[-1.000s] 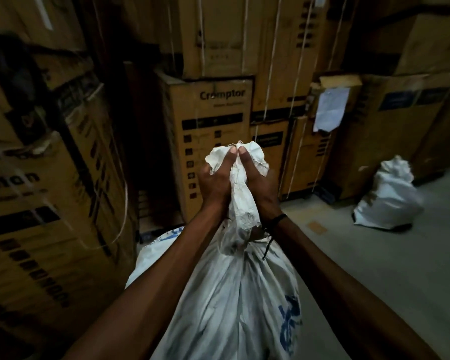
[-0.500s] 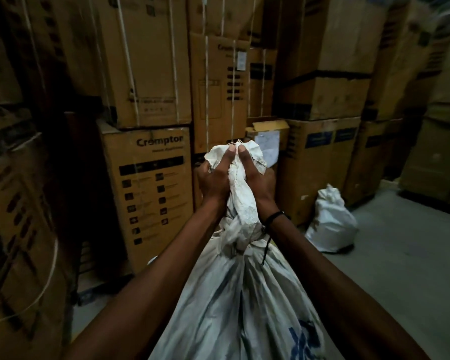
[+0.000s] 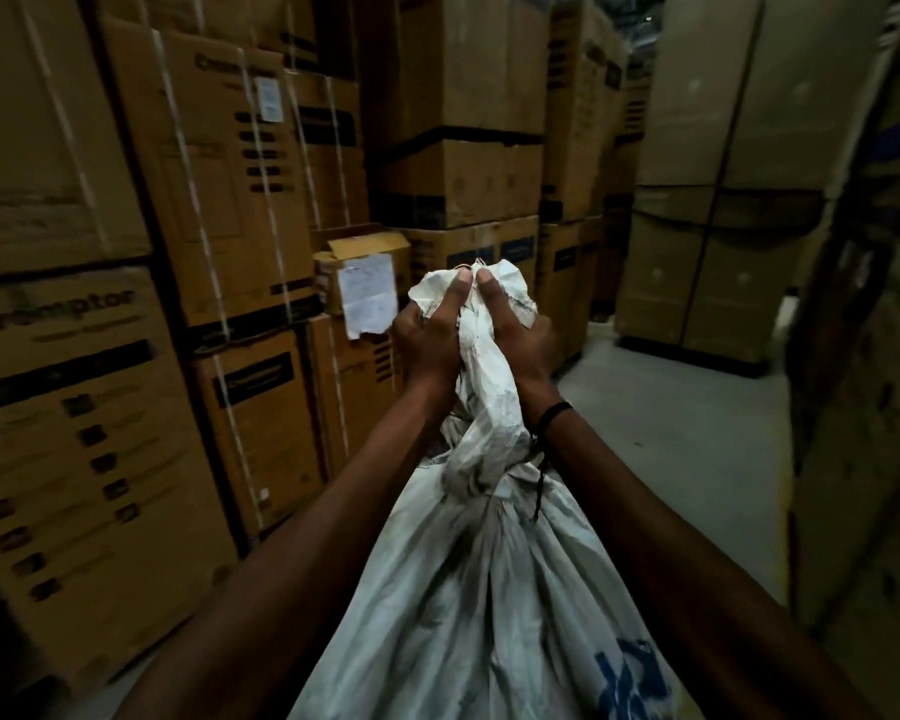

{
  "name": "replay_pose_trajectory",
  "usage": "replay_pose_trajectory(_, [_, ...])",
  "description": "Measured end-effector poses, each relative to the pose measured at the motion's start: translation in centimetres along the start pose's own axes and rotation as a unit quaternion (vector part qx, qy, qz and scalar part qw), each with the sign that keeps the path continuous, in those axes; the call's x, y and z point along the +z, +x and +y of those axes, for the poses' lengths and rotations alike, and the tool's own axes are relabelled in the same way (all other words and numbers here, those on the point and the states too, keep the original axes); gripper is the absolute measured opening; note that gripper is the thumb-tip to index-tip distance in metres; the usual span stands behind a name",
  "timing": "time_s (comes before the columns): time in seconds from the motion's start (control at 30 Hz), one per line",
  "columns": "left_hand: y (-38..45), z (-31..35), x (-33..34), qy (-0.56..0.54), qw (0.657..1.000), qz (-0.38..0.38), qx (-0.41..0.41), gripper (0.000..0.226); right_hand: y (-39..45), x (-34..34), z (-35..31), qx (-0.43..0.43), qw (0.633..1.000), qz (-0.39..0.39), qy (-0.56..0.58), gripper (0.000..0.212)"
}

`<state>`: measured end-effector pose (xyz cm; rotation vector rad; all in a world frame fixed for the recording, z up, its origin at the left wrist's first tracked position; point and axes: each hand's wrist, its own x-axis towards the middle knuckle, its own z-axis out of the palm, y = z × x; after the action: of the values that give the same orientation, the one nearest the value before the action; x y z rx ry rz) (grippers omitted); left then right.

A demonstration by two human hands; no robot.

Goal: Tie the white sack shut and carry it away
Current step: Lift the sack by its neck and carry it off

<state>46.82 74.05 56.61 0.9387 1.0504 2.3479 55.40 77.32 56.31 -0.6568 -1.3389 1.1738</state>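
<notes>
The white sack (image 3: 468, 589), woven with blue print low on its right side, hangs in front of me from its gathered neck. A knot or cinch shows in the neck just below my wrists. My left hand (image 3: 427, 340) grips the bunched top from the left, thumb pointing up along the cloth. My right hand (image 3: 520, 340) grips the same bunch from the right, its thumb beside the left one. A dark band with a dangling cord circles my right wrist. The sack's bottom is out of the frame.
Tall stacks of strapped cardboard boxes (image 3: 219, 200) wall the left side and the back. More stacked cartons (image 3: 723, 174) stand at the right, and a dark stack (image 3: 863, 407) crowds the near right. A grey floor aisle (image 3: 687, 433) runs ahead between them.
My view has swung right along the boxes while both hands keep gripping the sack's neck. The second white sack on the floor has left the view.
</notes>
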Motion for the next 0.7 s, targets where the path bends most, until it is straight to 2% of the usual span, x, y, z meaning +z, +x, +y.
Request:
replay_pose_trajectory(0.27, [7.5, -10.6, 10.5, -0.043, 0.997, -0.065, -0.007, 0.018, 13.9, -7.2, 4.5, -0.018, 0.998, 0.060, -0.031, 0.051])
replay_pose_trajectory(0.4, [12.0, -15.0, 14.8, -0.043, 0.995, -0.092, 0.019, 0.010, 20.7, -9.3, 6.8, -0.011, 0.997, 0.074, -0.024, 0.059])
replay_pose_trajectory(0.57, [17.5, -20.5, 18.2, -0.022, 0.995, -0.092, 0.020, 0.015, 28.4, -10.9, 10.1, 0.002, 0.996, 0.082, -0.034, 0.066])
replay_pose_trajectory(0.7, [21.6, -25.7, 20.5, -0.018, 0.996, -0.084, 0.018, 0.020, 34.2, -11.8, 13.6, 0.004, 0.996, 0.081, -0.034, 0.063])
